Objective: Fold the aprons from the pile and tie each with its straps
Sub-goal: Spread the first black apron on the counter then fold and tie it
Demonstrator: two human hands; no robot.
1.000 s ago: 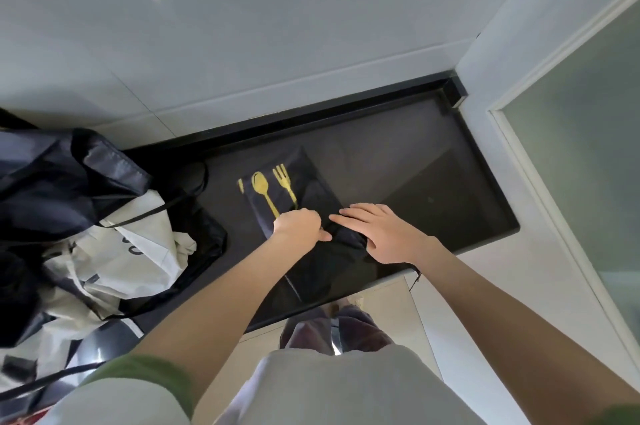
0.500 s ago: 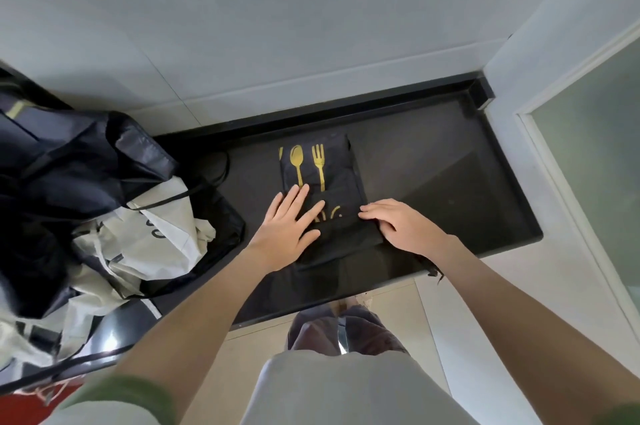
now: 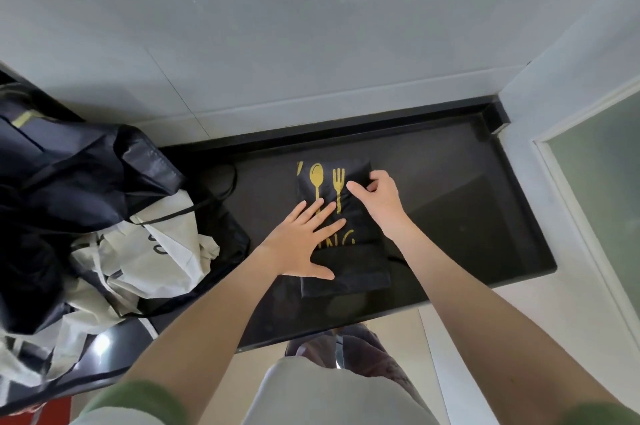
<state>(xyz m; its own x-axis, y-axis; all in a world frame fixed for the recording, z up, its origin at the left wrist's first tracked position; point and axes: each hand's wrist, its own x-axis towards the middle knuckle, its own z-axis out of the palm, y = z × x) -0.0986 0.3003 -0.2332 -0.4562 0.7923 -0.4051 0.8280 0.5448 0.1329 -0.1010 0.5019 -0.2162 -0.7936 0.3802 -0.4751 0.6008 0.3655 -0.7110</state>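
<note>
My flat left hand [image 3: 301,244] hides gold lettering [image 3: 347,238] on the folded black apron [image 3: 346,272], lengthwise away from me. My right hand [image 3: 381,196] pinches its edge.

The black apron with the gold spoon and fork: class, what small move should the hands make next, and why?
Probably the right hand should draw the far edge it pinches toward the person, folding it over. The left hand lies flat on the black apron, pinning the near part, so the fold could turn without the bundle sliding.

Left hand [image 3: 301,244] presses apron [image 3: 349,272] — right hand [image 3: 379,197] pinches it.
</note>
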